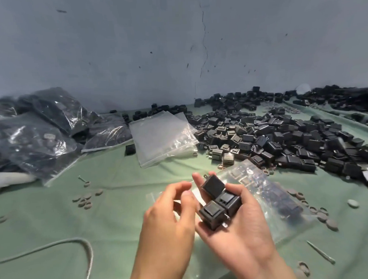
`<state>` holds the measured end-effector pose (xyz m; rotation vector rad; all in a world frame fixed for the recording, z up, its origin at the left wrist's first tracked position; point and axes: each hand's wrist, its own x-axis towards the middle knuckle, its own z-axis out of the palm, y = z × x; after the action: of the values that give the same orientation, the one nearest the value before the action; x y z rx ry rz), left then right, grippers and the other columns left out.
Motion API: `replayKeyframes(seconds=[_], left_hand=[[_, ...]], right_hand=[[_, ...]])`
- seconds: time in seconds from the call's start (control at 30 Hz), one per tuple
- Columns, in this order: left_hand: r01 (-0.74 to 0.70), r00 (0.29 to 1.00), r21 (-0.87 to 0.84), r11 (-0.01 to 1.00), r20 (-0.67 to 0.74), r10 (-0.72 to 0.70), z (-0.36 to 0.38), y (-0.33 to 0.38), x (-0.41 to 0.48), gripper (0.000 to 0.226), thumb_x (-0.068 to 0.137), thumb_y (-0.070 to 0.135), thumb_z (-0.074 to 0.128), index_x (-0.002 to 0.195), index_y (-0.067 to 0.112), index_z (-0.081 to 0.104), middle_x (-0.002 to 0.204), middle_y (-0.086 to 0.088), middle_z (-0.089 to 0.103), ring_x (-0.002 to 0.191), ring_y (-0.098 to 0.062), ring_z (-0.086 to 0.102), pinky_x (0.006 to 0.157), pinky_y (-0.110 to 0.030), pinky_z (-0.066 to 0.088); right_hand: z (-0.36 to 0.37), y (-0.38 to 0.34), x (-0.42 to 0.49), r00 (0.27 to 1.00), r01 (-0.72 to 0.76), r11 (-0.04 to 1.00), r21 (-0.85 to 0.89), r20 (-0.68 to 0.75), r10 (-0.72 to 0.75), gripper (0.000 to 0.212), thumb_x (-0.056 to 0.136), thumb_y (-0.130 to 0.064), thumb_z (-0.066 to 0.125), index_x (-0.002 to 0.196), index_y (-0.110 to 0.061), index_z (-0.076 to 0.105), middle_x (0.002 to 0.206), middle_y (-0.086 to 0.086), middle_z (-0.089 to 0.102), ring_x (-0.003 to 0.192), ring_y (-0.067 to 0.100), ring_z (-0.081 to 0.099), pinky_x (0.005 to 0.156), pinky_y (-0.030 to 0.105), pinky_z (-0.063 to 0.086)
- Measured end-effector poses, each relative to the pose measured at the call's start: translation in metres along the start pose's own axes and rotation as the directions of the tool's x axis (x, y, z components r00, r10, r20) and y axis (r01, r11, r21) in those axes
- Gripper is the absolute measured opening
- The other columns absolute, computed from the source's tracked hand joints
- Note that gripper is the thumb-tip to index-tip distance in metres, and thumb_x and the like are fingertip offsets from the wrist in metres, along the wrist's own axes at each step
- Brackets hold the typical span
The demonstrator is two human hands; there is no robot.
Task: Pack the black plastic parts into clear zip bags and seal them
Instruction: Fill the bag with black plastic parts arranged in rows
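Right hand (235, 219) is palm up, fingers curled round three black plastic parts (218, 203), cube-shaped housings with metal prongs sticking out. The three sit touching each other in the palm, thumb against the right one.

Left hand (171, 205) is just beside them on the left with fingers bent and thumb tucked toward the fingertips. It is close to the mouth edge of the zip bag, but I cannot tell if it pinches it or holds nothing.

A partly filled clear zip bag (274, 198) lies under both hands on the green cloth (119, 222), with dark parts visible inside toward its right end.

A big loose pile of black parts (284, 139) covers the cloth to the right and back, up to the grey wall (132, 46). A stack of empty zip bags (162, 136) lies flat at centre, touching the pile's left edge. One lone black part (130, 149) is just left of that stack. Filled bags (41, 135) are heaped at far left.

Small grey round caps (86, 200) are scattered on the cloth left of the hands and also right of the bag. A grey cord (87, 249) loops at lower left. A thin grey stick (321, 252) is at lower right.
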<state>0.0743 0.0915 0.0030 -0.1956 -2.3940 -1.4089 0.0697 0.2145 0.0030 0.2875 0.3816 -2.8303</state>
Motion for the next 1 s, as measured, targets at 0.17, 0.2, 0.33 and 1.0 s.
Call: replayKeyframes(seconds=[0.17, 0.2, 0.33, 1.0], left_hand=[[0.153, 0.987, -0.086, 0.984, 0.059, -0.149, 0.009, -0.001, -0.005, 0.014, 0.084, 0.044, 0.069, 0.092, 0.033, 0.067, 0.084, 0.026, 0.070, 0.077, 0.006, 0.065, 0.074, -0.025, 0.052], [0.179, 0.984, -0.118, 0.977, 0.042, -0.175, 0.006, -0.002, -0.005, 0.016, 0.082, 0.042, 0.072, 0.091, 0.031, 0.066, 0.084, 0.026, 0.070, 0.075, 0.005, 0.066, 0.073, -0.024, 0.052], [0.172, 0.976, -0.086, 0.981, -0.122, -0.181, -0.028, -0.022, 0.002, 0.022, 0.081, 0.041, 0.071, 0.095, 0.038, 0.054, 0.086, 0.035, 0.065, 0.073, 0.009, 0.064, 0.060, -0.009, 0.046], [-0.310, 0.894, 0.491, 0.814, 0.443, 0.074, -0.031, -0.058, -0.018, 0.077, 0.078, 0.069, 0.002, 0.140, 0.047, 0.044, 0.117, 0.019, 0.048, 0.111, 0.000, 0.042, 0.096, -0.020, 0.028]], right_hand=[[0.003, 0.024, -0.002, 0.999, -0.033, 0.997, -0.065, 0.018, 0.034, 0.034, 0.073, -0.015, 0.060, 0.105, -0.010, 0.073, 0.101, 0.021, 0.070, 0.083, 0.034, 0.070, 0.081, 0.043, 0.059], [0.003, 0.024, -0.003, 0.998, -0.057, 0.995, -0.088, 0.013, 0.058, 0.035, 0.073, -0.015, 0.060, 0.106, -0.011, 0.071, 0.103, 0.022, 0.070, 0.087, 0.036, 0.070, 0.084, 0.045, 0.057], [-0.002, 0.017, -0.012, 0.994, -0.110, 0.990, -0.089, -0.021, 0.108, 0.031, 0.079, -0.020, 0.062, 0.109, -0.016, 0.070, 0.113, 0.016, 0.071, 0.093, 0.033, 0.070, 0.083, 0.045, 0.055], [-0.028, -0.069, -0.030, 0.747, 0.300, 0.760, -0.577, -0.354, -0.563, 0.008, 0.088, -0.021, 0.062, 0.094, -0.020, 0.057, 0.067, -0.003, 0.046, 0.047, 0.010, 0.039, 0.038, 0.021, 0.038]])
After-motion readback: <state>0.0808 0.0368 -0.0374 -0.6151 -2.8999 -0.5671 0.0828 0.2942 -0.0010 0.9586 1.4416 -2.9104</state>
